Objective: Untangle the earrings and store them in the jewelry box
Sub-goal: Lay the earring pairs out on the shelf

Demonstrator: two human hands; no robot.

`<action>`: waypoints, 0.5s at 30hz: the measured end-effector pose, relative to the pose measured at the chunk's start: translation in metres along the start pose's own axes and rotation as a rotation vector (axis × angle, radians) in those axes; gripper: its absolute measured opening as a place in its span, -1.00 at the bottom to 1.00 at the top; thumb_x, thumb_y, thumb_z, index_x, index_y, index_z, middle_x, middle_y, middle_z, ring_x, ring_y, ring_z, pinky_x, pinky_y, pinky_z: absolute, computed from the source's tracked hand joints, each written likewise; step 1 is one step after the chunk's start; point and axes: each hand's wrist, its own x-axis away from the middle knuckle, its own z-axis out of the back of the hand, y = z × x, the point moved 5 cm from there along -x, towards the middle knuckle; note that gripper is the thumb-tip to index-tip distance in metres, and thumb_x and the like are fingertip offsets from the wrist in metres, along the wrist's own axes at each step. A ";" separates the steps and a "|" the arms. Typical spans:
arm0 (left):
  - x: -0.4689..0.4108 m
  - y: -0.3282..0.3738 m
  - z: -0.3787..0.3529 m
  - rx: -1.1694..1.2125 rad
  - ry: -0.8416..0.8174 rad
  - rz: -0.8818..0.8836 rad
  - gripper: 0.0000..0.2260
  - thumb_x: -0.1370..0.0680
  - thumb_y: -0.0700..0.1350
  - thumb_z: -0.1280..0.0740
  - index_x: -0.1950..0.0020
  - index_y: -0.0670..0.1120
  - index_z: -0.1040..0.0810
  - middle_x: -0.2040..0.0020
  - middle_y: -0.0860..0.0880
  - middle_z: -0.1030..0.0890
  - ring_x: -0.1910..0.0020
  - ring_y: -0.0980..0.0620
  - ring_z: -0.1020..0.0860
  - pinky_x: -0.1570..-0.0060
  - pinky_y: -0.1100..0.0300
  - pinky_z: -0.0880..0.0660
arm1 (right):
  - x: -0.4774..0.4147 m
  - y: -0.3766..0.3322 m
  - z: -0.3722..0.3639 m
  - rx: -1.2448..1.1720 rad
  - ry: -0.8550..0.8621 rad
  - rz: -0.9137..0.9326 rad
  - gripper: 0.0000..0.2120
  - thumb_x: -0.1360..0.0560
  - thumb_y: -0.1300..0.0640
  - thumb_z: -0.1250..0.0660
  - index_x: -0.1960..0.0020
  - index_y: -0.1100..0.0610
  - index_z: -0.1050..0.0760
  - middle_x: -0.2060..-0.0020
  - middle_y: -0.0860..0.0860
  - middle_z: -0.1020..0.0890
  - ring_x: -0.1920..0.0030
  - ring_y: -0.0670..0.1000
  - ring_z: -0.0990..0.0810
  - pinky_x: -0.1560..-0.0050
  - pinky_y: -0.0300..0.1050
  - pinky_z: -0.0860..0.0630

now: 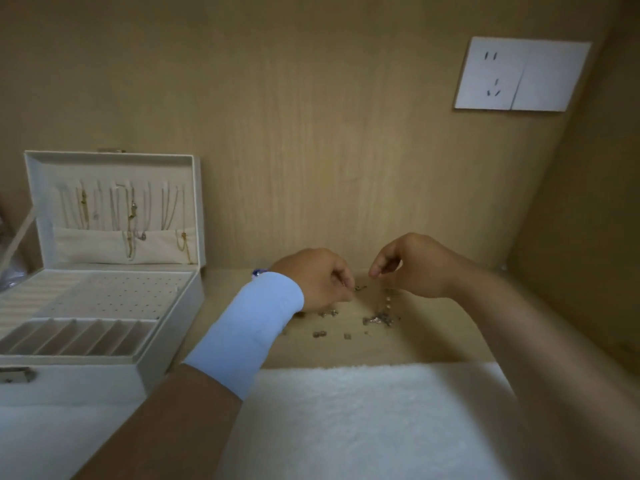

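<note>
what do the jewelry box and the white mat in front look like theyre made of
Jewelry box: seems a stiff shell in matte off-white faux leather with soft fabric lining, judging by smooth walls, cloth pockets and a metal clasp. White mat: looks like plush fleece or terry, from its fuzzy nap.

Both hands over the wooden surface (433, 344) near its back edge. Left hand (317, 278) pinches a small earring piece (360, 288); right hand (412, 265) pinches what looks like a beaded strand (388, 301) hanging to the tangled earrings (381, 319). Loose bits lie scattered just in front. Jewelry box (104, 306) open at the left edge.
</note>
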 end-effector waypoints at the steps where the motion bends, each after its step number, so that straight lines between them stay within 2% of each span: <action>1: -0.006 0.006 -0.007 0.001 -0.022 -0.003 -0.89 -0.48 0.01 -0.42 0.01 0.12 -0.66 0.04 0.19 -0.65 0.02 0.16 -0.58 0.00 0.24 -0.48 | 0.002 0.007 -0.002 0.008 -0.020 -0.002 -0.85 -0.46 0.19 -0.45 0.13 -0.06 -0.68 0.19 -0.10 -0.70 0.14 -0.12 -0.65 0.14 -0.37 -0.48; 6: -0.028 0.017 -0.033 -0.047 -0.089 -0.007 -0.92 -0.43 0.01 -0.45 0.09 0.15 -0.68 0.16 0.24 -0.62 0.04 0.15 -0.60 -0.10 0.19 -0.52 | 0.002 0.026 -0.018 0.088 -0.104 -0.013 -0.89 -0.40 0.09 -0.50 0.09 -0.07 -0.72 0.21 -0.17 -0.70 0.13 -0.17 -0.64 -0.03 -0.14 -0.60; 10: -0.031 0.013 -0.039 -0.103 -0.087 -0.040 -0.90 -0.42 0.06 -0.46 0.09 0.15 -0.71 0.19 0.25 -0.65 0.06 0.19 -0.59 -0.04 0.28 -0.45 | -0.003 0.026 -0.029 0.131 -0.162 -0.028 -0.84 -0.37 0.08 -0.50 0.09 -0.13 -0.72 0.21 -0.19 -0.70 0.12 -0.17 -0.65 -0.02 -0.10 -0.62; 15: -0.032 0.007 -0.045 -0.081 -0.087 -0.083 -0.92 -0.44 0.07 -0.45 0.12 0.15 -0.72 0.15 0.23 -0.68 0.05 0.23 -0.58 -0.16 0.24 -0.41 | -0.004 0.025 -0.026 0.109 -0.172 -0.024 -0.88 -0.39 0.08 -0.51 0.10 -0.10 -0.71 0.26 -0.18 -0.67 0.17 -0.17 -0.62 0.00 -0.09 -0.62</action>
